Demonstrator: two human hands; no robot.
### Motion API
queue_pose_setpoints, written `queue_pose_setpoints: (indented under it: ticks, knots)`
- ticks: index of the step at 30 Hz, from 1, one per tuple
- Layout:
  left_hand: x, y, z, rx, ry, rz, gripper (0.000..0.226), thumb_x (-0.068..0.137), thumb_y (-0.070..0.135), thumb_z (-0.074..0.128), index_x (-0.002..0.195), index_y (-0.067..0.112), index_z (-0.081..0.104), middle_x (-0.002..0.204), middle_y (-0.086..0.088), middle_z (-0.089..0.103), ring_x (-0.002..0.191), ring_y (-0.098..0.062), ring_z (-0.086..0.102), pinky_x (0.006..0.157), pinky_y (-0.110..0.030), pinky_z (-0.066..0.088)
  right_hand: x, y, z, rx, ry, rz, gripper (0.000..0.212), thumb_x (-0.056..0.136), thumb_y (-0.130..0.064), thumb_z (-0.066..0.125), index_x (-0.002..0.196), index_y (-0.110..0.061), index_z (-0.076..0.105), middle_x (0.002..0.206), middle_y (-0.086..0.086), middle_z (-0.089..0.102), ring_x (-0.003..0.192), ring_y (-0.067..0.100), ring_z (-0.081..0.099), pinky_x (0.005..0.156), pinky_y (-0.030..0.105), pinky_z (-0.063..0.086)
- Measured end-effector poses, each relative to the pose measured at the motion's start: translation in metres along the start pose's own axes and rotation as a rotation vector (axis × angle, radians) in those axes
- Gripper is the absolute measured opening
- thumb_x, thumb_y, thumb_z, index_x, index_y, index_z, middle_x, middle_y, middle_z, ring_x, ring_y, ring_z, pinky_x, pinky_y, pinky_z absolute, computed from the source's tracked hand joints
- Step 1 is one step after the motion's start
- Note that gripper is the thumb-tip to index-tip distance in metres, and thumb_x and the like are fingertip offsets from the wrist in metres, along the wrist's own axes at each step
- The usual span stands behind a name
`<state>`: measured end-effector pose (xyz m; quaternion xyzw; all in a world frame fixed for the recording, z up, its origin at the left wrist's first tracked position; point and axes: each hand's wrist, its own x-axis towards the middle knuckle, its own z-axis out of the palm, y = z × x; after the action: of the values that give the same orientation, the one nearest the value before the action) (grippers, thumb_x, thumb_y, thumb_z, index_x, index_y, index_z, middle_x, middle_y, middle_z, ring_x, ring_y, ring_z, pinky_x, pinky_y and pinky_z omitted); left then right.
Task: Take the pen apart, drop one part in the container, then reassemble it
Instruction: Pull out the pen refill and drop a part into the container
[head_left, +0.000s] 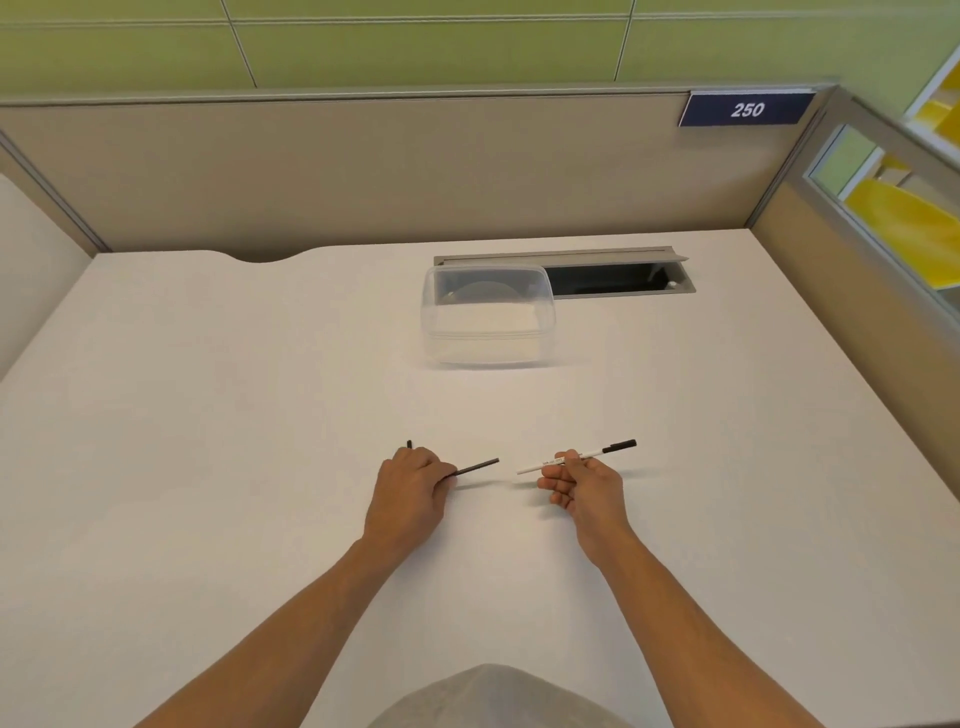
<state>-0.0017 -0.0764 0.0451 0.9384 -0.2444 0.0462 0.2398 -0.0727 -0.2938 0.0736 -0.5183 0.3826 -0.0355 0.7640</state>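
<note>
Nearest the camera, two bare forearms reach forward over a plain white desk (208, 415). The left hand (408, 483) is closed, knuckles up, around a thin black rod (477, 466), most likely the pen's ink refill. The rod sticks out past the fingers (448, 479) toward the other hand, and a short black tip (409, 444) shows beyond the far side of the fist; whether that tip is the rod's other end or a separate piece cannot be told.

The right hand (584, 486) pinches a slim white plastic pen barrel with a black end cap (574, 458) between thumb and fingertips, the remaining fingers loosely curled. The barrel's open end points toward the left hand and its capped end points away to the outer side.

The rod and the barrel lie nearly on one line, tilted slightly, their facing ends apart with bare desk between them.

Farther ahead of both hands, well apart from them, stands one clear rectangular plastic container (488, 317), open-topped and seemingly empty. It sits slightly nearer the right hand.

Count: two hands, one barrel, one rod, one container.

Judging by this, the pen is apart and no part has been dropped in the container yet.
</note>
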Motion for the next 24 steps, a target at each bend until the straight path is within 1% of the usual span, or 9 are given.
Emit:
queue_pose_setpoints:
  ticks: [3, 6, 8, 11, 13, 16, 19, 22, 24]
  knots:
    - [0.009, -0.004, -0.006, -0.059, 0.031, -0.088, 0.010, 0.085, 0.017, 0.069, 0.091, 0.017, 0.076, 0.079, 0.000, 0.064, 0.077, -0.027, 0.056, 0.070, -0.034, 0.044, 0.002, -0.003, 0.005, 0.012, -0.012, 0.002, 0.019, 0.098, -0.015, 0.047, 0.093, -0.002, 0.060, 0.077, 0.015, 0.066, 0.065, 0.025, 0.064, 0.054, 0.028, 0.046]
    - [0.026, 0.001, -0.011, -0.160, 0.040, -0.213, 0.014, 0.089, 0.020, 0.066, 0.099, 0.016, 0.075, 0.088, -0.001, 0.066, 0.088, -0.024, 0.054, 0.078, -0.032, 0.042, 0.005, -0.006, 0.009, 0.012, -0.022, 0.010, 0.019, 0.098, -0.015, 0.047, 0.094, -0.002, 0.060, 0.077, 0.015, 0.067, 0.063, 0.024, 0.064, 0.054, 0.028, 0.047]
    - [0.038, 0.007, -0.012, -0.232, 0.044, -0.255, 0.016, 0.091, 0.021, 0.064, 0.101, 0.015, 0.074, 0.091, -0.002, 0.066, 0.091, -0.023, 0.054, 0.080, -0.031, 0.043, 0.006, -0.008, 0.012, 0.007, -0.030, 0.017, 0.019, 0.098, -0.015, 0.047, 0.094, -0.002, 0.060, 0.076, 0.015, 0.068, 0.063, 0.024, 0.064, 0.053, 0.028, 0.048]
    - [0.060, 0.013, -0.014, -0.271, 0.058, -0.256, 0.017, 0.091, 0.022, 0.062, 0.102, 0.014, 0.072, 0.091, -0.002, 0.067, 0.090, -0.022, 0.054, 0.078, -0.028, 0.040, 0.009, -0.011, 0.015, -0.001, -0.044, 0.022, 0.019, 0.098, -0.015, 0.047, 0.095, -0.001, 0.060, 0.074, 0.015, 0.068, 0.063, 0.024, 0.064, 0.052, 0.028, 0.048]
    - [0.078, 0.018, -0.018, -0.298, 0.068, -0.259, 0.019, 0.091, 0.022, 0.062, 0.105, 0.013, 0.071, 0.089, -0.001, 0.068, 0.087, -0.020, 0.055, 0.078, -0.028, 0.042, 0.011, -0.013, 0.017, 0.002, -0.053, 0.024, 0.019, 0.098, -0.015, 0.048, 0.095, -0.001, 0.060, 0.073, 0.014, 0.068, 0.063, 0.024, 0.064, 0.052, 0.027, 0.048]
    - [0.110, 0.026, -0.027, -0.355, 0.104, -0.256, 0.023, 0.090, 0.021, 0.063, 0.111, 0.012, 0.068, 0.079, 0.000, 0.064, 0.080, -0.019, 0.056, 0.074, -0.029, 0.043, 0.015, -0.019, 0.019, -0.007, -0.066, 0.021, 0.019, 0.097, -0.014, 0.048, 0.096, 0.000, 0.061, 0.072, 0.014, 0.068, 0.063, 0.024, 0.065, 0.051, 0.027, 0.047]
    - [0.147, 0.031, -0.035, -0.387, 0.128, -0.237, 0.025, 0.091, 0.019, 0.061, 0.116, 0.013, 0.061, 0.074, 0.000, 0.061, 0.075, -0.019, 0.057, 0.071, -0.027, 0.043, 0.021, -0.022, 0.020, -0.034, -0.079, 0.008, 0.019, 0.097, -0.013, 0.049, 0.099, 0.002, 0.061, 0.072, 0.014, 0.069, 0.063, 0.024, 0.065, 0.051, 0.027, 0.048]
    - [0.185, 0.032, -0.036, -0.355, 0.103, -0.250, 0.023, 0.093, 0.019, 0.057, 0.115, 0.013, 0.058, 0.072, -0.001, 0.061, 0.068, -0.018, 0.057, 0.066, -0.028, 0.044, 0.028, -0.025, 0.020, -0.037, -0.087, 0.004, 0.020, 0.097, -0.013, 0.050, 0.100, 0.002, 0.061, 0.074, 0.015, 0.070, 0.065, 0.025, 0.066, 0.053, 0.028, 0.049]
    - [0.206, 0.031, -0.033, -0.305, 0.051, -0.265, 0.019, 0.092, 0.018, 0.055, 0.110, 0.014, 0.059, 0.072, -0.003, 0.064, 0.067, -0.021, 0.060, 0.064, -0.031, 0.050, 0.033, -0.028, 0.023, -0.036, -0.095, 0.003, 0.020, 0.097, -0.014, 0.050, 0.100, 0.002, 0.061, 0.075, 0.015, 0.070, 0.066, 0.026, 0.066, 0.054, 0.028, 0.049]
